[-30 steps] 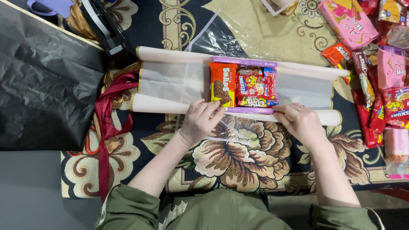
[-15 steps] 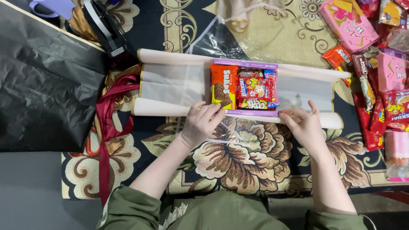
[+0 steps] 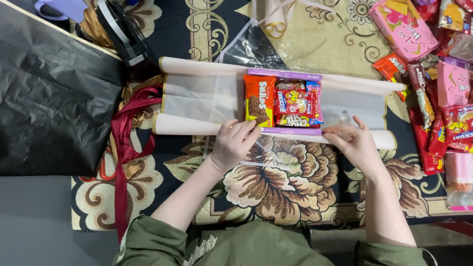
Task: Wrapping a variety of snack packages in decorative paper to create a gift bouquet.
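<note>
A purple-edged tray [image 3: 284, 75] packed with snack packets [image 3: 283, 102] lies on a pale wrapping sheet [image 3: 202, 96] whose long edges are rolled up. My left hand [image 3: 233, 144] rests on the near rolled edge, fingertips touching the tray's front left corner. My right hand [image 3: 354, 143] pinches the near roll and a clear film [image 3: 268, 152] just right of the tray. The clear film spreads over the patterned cloth between my hands.
Black paper [image 3: 51, 98] covers the left side. A dark red ribbon [image 3: 123, 148] trails beside it. A black tape dispenser [image 3: 123, 34] sits at the top left. Several pink and red snack packs [image 3: 443, 88] are piled along the right edge.
Both hands have shifted slightly on the near rolled edge; the right hand has moved a little outward to the right. The tray stays in place.
</note>
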